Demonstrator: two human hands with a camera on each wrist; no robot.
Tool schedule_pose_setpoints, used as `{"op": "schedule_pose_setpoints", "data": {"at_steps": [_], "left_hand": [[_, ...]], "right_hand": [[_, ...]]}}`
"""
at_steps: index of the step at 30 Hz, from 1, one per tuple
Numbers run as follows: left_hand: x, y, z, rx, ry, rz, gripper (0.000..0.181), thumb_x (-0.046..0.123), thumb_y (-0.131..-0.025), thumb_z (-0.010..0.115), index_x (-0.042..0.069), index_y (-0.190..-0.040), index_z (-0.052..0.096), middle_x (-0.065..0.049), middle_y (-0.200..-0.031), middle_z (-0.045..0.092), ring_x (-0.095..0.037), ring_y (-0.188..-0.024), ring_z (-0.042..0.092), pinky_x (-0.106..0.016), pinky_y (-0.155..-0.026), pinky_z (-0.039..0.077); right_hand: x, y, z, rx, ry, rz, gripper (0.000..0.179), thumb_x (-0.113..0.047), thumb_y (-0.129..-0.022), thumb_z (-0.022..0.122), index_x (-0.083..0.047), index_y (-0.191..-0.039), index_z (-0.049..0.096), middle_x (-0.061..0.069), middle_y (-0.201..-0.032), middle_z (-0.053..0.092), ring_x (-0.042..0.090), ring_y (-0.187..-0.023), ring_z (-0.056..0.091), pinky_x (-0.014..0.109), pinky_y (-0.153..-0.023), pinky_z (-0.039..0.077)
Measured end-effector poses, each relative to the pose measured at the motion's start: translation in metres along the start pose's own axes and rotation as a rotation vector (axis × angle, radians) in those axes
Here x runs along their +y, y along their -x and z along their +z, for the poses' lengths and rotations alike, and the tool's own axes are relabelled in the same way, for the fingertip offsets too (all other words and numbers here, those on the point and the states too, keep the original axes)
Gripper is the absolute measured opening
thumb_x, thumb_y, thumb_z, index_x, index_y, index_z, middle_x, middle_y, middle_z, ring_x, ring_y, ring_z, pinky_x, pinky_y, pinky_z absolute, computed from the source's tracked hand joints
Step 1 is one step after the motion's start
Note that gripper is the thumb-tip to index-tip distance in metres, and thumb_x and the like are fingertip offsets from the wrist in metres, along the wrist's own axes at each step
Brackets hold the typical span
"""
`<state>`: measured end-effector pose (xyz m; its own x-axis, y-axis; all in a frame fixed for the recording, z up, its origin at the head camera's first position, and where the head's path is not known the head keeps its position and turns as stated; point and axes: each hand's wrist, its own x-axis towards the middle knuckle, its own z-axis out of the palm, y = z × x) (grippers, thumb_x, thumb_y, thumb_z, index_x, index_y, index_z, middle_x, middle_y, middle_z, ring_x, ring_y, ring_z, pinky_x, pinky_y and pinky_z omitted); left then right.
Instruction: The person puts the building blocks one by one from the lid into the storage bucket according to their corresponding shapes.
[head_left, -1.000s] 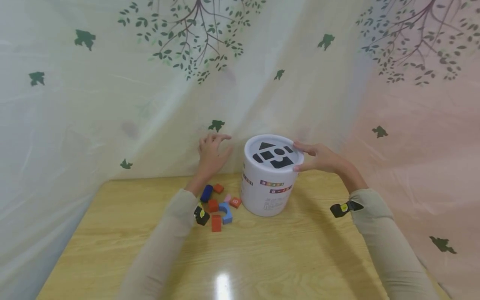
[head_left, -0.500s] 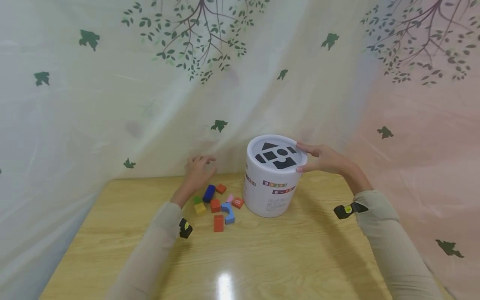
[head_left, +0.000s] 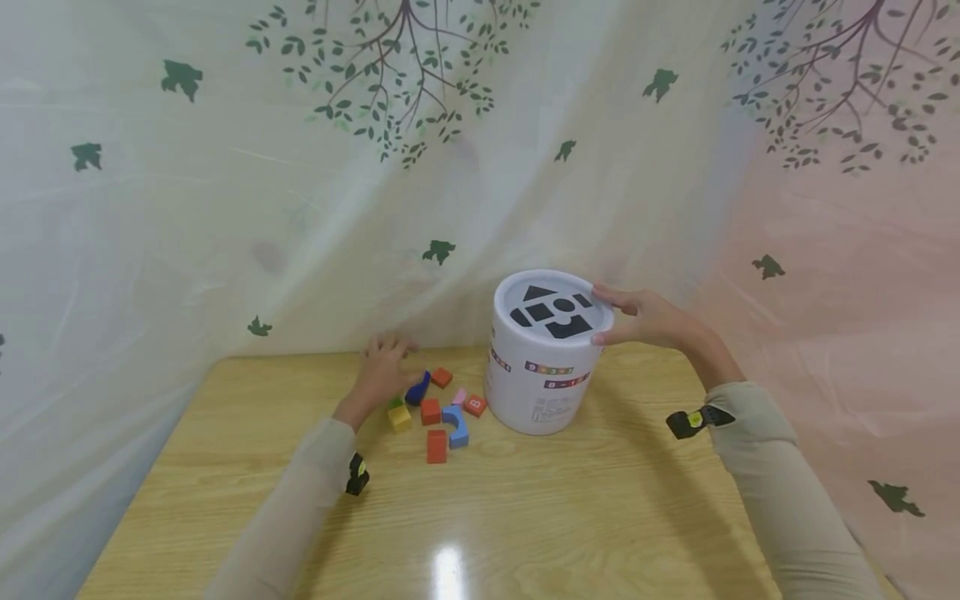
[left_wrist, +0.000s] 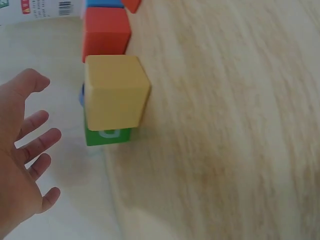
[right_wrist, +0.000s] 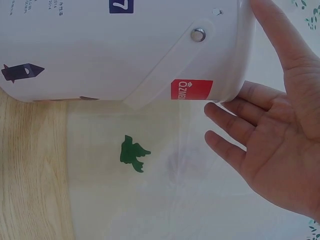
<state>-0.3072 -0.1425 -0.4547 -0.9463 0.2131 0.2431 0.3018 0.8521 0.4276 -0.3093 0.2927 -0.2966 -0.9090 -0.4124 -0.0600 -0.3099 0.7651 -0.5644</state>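
My left hand (head_left: pixel 382 372) reaches over the far left of the blocks, fingers spread and holding nothing. Its thumb is close to a dark blue cylinder block (head_left: pixel 417 392); I cannot tell whether they touch. In the left wrist view, a yellow block (left_wrist: pixel 116 92) hides part of a green block (left_wrist: pixel 107 137), and the hand is apart from both. A white shape-sorter bucket (head_left: pixel 536 392) stands upright, its lid (head_left: pixel 551 310) cut with several dark shaped holes. My right hand (head_left: pixel 648 318) holds its right rim, thumb on the near side and fingers on the far side.
Left of the bucket lie red blocks (head_left: pixel 437 447), a light blue arch block (head_left: pixel 457 427) and a pink block (head_left: pixel 459 397). The wooden table (head_left: pixel 525 517) ends at a hanging printed cloth (head_left: pixel 337 250) behind. The bucket has a white strap handle (right_wrist: pixel 167 65).
My left hand has moved left and down from beside the bucket toward the blocks, uncovering the yellow and green ones. The right hand stays on the bucket rim.
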Motion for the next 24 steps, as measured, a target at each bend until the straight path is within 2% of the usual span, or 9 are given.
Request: {"op": "schedule_pose_setpoints", "data": {"at_steps": [6,13,24], "left_hand": [[-0.004,0.003,0.003,-0.047,-0.062,0.019,0.051,0.036,-0.089,0.077,0.005,-0.127,0.064,-0.018,-0.123,0.062,-0.042,-0.126,0.041,-0.063,-0.101,0.037],[-0.007,0.005,0.009,-0.07,-0.1,0.047,0.045,0.036,-0.086,0.079,0.005,-0.115,0.065,-0.016,-0.122,0.063,-0.042,-0.123,0.045,-0.062,-0.101,0.036],[-0.007,0.004,0.015,-0.079,-0.142,0.015,0.044,0.038,-0.085,0.08,0.006,-0.112,0.065,-0.016,-0.12,0.065,-0.039,-0.119,0.045,-0.063,-0.101,0.037]], "right_hand": [[-0.002,0.001,0.0,-0.001,-0.004,0.015,0.099,-0.049,-0.082,0.082,-0.021,-0.161,0.03,0.007,-0.169,0.023,0.05,-0.151,0.026,0.071,-0.115,0.025],[-0.002,0.002,0.001,-0.002,-0.004,0.022,0.1,-0.05,-0.081,0.082,-0.022,-0.161,0.029,0.006,-0.169,0.024,0.051,-0.15,0.025,0.072,-0.114,0.024],[0.0,0.0,0.002,-0.003,0.0,0.009,0.1,-0.049,-0.082,0.082,-0.021,-0.161,0.029,0.007,-0.169,0.022,0.051,-0.15,0.025,0.072,-0.114,0.025]]}}
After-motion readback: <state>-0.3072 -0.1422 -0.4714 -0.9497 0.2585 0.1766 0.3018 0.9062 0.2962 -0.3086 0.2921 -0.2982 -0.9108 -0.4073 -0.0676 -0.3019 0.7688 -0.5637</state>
